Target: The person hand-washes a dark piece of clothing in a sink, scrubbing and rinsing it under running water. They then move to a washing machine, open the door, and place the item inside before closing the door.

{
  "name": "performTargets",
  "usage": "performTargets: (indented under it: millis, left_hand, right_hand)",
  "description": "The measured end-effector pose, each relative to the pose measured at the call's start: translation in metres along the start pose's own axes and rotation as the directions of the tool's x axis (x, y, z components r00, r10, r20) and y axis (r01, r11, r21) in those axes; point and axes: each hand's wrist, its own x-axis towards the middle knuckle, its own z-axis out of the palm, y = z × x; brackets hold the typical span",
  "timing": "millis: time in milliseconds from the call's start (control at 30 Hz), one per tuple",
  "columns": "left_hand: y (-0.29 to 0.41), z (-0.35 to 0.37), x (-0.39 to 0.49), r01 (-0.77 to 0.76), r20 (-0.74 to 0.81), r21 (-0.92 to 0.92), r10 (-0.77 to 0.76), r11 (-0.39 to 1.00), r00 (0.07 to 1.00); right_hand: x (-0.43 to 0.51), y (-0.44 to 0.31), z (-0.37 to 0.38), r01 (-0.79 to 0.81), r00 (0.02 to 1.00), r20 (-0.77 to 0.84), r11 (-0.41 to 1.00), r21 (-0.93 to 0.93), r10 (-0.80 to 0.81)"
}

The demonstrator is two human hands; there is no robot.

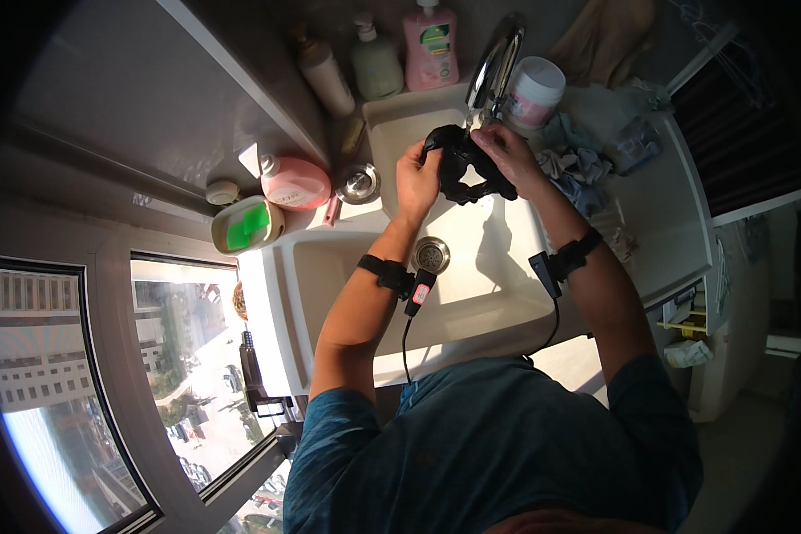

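Note:
A wet-looking black cloth item (459, 157), with an opening through its middle, is held up over the white sink (400, 334). My left hand (420, 179) grips its left edge, thumb on top. My right hand (506, 155) pinches its upper right part just under the chrome faucet (495, 63), where a thin stream of water seems to fall onto the cloth. The metal drain (431, 255) lies below my hands. Fingers behind the cloth are hidden.
Behind the sink stand a pink pump bottle (431, 50), a green pump bottle (376, 63) and a white tub (535, 92). Crumpled cloths (577, 177) lie on the right. A pink detergent bottle (296, 185) and a soap dish (247, 225) stand left, near the window.

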Motion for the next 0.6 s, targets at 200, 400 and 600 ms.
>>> performTargets:
  millis: [200,400,600]
  left_hand:
    - [0.047,-0.007,0.010,-0.029,0.041,0.019,0.029,0.999,0.999]
    - [0.059,0.000,0.008,0.103,-0.031,0.089,-0.101,0.991,0.994]
    - [0.082,0.005,0.000,0.264,0.001,0.000,-0.264,0.965,0.965]
  right_hand:
    - [-0.017,0.031,-0.026,0.122,0.965,0.259,0.942,-0.311,-0.040]
    - [-0.020,0.061,-0.017,-0.024,0.980,0.190,0.984,-0.176,0.058]
    - [-0.021,0.038,-0.003,-0.006,0.985,-0.107,0.599,-0.800,-0.132]
